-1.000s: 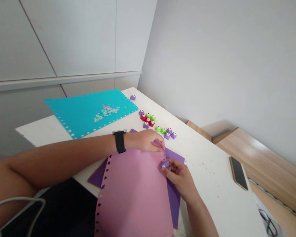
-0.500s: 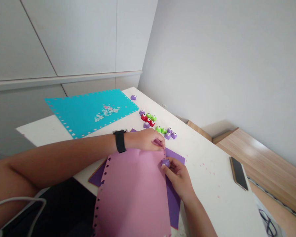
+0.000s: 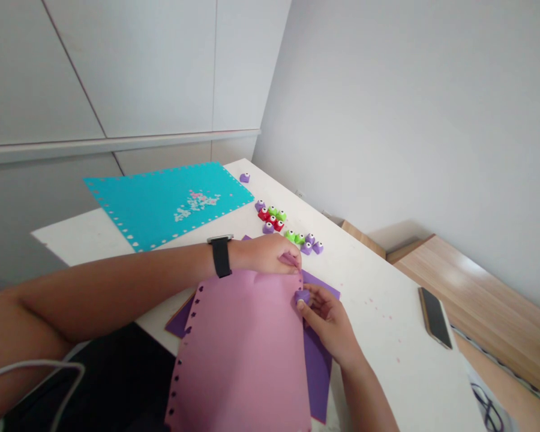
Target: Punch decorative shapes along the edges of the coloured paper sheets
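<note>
A pink sheet of paper [image 3: 252, 348] lies in front of me, with small shapes punched along its left edge and a few holes at its top right corner. My left hand [image 3: 272, 253] grips the sheet's far edge near that corner, fingers closed. Between the thumb and fingers of my right hand [image 3: 326, 321] is a small purple craft punch [image 3: 302, 297], set on the sheet's right edge just below the corner. Under the pink sheet, purple paper [image 3: 317, 372] sticks out on both sides.
Several purple, red and green punches [image 3: 270, 219] stand beyond my hands. A blue sheet [image 3: 139, 204] with punched edges carries a heap of paper bits [image 3: 195, 205]. On the right lie a phone [image 3: 434, 318] and glasses [image 3: 486, 405]. Pink bits dot the white table [image 3: 369, 348].
My hands, the purple punch and the pink sheet keep nearly the same places. The view has shifted only slightly.
</note>
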A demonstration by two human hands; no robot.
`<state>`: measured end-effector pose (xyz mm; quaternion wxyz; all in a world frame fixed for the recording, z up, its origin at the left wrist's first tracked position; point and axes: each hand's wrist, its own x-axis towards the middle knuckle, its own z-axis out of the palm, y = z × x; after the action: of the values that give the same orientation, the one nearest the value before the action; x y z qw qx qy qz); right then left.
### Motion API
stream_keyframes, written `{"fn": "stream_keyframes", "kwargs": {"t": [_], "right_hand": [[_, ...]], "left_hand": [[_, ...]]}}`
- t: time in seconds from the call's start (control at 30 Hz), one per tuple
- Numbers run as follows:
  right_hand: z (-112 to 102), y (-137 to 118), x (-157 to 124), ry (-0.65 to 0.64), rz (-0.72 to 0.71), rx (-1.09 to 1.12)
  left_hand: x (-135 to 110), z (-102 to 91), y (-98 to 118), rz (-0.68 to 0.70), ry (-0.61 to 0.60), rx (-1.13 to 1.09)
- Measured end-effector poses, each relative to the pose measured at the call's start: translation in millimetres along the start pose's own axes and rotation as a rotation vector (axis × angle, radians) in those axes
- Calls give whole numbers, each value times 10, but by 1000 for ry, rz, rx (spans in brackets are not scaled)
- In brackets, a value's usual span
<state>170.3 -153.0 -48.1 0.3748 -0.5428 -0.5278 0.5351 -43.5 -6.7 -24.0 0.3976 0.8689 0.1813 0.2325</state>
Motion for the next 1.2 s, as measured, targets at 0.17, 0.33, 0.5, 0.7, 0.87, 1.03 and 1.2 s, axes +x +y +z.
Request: {"fn": "stream_keyframes", "kwargs": {"t": [0.17,0.33,0.5,0.7,0.87,1.03,1.2], "right_hand": [[-67,-59,-3,20,31,132],[-103,-80,-14,4,87,211],[-100,-99,-28,8,156,288],[-87,-94,-29,5,157,283],[-63,-57,-27,-15,135,254],[-17,-83,-35,13,110,185],[37,-83,-36,80,86,183]], "left_hand": [[-2,10,-32,-21,-13,41],[-4,13,-12,-40,-29,67],[-13,13,14,-44,-46,51],[-10,7,35,-41,-33,55],[-12,14,34,-13,-26,31],[-16,17,54,-34,-35,34],[-13,13,49,-24,-27,2]]}}
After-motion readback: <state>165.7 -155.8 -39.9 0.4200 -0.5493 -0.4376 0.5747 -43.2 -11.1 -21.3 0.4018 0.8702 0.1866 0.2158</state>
